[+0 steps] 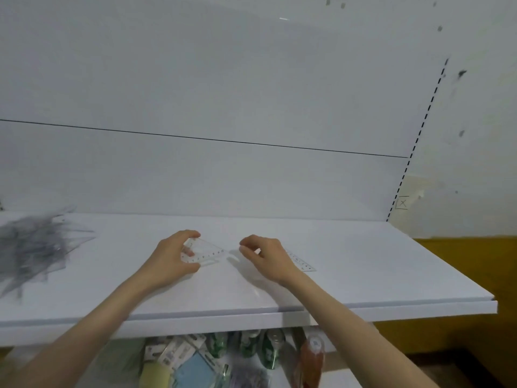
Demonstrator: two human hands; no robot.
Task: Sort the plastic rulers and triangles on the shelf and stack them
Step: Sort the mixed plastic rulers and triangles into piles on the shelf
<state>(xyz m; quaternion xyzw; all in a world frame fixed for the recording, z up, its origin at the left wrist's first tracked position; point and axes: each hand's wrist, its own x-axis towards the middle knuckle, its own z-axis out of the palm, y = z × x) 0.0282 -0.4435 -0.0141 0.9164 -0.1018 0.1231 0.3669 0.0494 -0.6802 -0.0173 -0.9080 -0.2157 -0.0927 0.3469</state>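
Observation:
On the white shelf [363, 261], my left hand [170, 259] grips a clear plastic triangle [208, 252] by its left corner, thumb in front and fingers curled over the far edge. My right hand [265, 256] hovers just right of the triangle's tip with loosely curled fingers and holds nothing. Behind my right wrist a clear ruler piece [302, 261] lies flat on the shelf, partly hidden. A jumbled pile of clear rulers and triangles [33, 247] sits at the shelf's left end.
The shelf's back panel rises just behind the hands, with a slotted upright [414, 152] at the right. Below the shelf's front edge a lower shelf holds green bottles [268, 351], an orange bottle [312, 359] and packaged goods [179, 359].

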